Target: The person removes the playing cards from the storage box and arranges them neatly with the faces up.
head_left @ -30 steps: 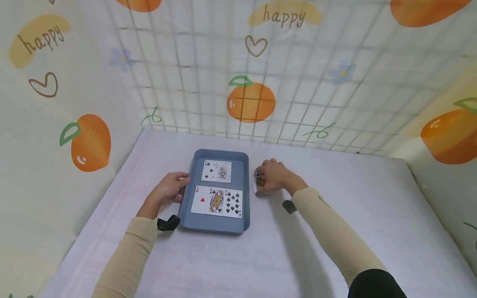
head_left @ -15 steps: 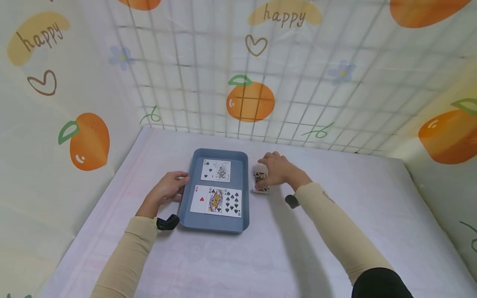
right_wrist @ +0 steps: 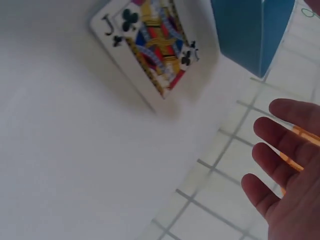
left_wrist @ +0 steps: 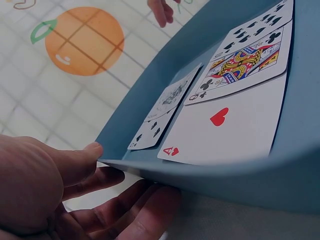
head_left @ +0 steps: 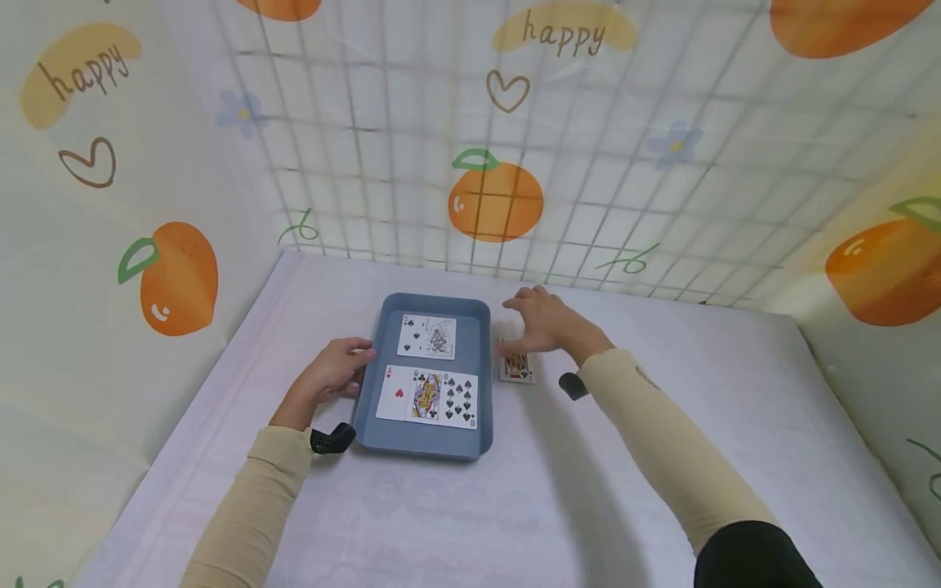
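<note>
Head view: five cards visible face up in the blue tray (head_left: 422, 442), two rows. Far row is a spade card (head_left: 410, 336), rank too small to call, plus a grey-figured card (head_left: 439, 338), probably a joker. Near row runs ace of hearts (head_left: 394, 394), queen of clubs (head_left: 426, 396), ten of spades (head_left: 461, 402); queen overlaps the ace per left wrist view.

Outside: jack of clubs (head_left: 518, 369), face up on the white table (head_left: 426, 523), just right of the tray. Can't tell if more cards sit under it.

Left hand (head_left: 336, 369) pinches the tray's left rim, thumb on top, fingers below. Right hand (head_left: 547, 320) is over the jack's far end, fingers spread, grasping nothing; can't confirm whether the thumb touches the card.

Status, my read: partway. Five down in the tray; jack not in it, not picked up. Remaining count unclear.
</note>
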Tool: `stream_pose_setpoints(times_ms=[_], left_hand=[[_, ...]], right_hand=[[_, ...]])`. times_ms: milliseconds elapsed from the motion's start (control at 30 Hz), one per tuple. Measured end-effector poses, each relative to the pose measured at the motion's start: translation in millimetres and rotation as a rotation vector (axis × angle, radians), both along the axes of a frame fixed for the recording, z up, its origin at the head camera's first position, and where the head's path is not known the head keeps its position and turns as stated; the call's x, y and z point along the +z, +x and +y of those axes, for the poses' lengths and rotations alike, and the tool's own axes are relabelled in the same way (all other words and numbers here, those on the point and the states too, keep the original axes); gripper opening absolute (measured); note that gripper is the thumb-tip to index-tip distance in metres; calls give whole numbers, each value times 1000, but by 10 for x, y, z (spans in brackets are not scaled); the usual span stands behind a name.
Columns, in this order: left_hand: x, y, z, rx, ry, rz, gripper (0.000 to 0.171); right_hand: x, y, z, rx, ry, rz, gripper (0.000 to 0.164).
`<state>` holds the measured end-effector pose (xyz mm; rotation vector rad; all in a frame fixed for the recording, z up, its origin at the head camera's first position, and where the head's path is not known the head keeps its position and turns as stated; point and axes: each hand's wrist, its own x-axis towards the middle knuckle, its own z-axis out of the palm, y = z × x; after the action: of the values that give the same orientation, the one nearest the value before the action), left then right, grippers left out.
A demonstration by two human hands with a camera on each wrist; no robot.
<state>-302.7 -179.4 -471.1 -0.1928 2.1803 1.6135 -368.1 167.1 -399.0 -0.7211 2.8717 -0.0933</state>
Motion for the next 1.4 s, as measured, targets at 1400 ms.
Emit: stream_pose_setpoints(times_ms=[1400], left_hand=[[-39,-32,-28,13,46,-6,44]], right_hand=[[-25,-125,-995,161,73,8,92]])
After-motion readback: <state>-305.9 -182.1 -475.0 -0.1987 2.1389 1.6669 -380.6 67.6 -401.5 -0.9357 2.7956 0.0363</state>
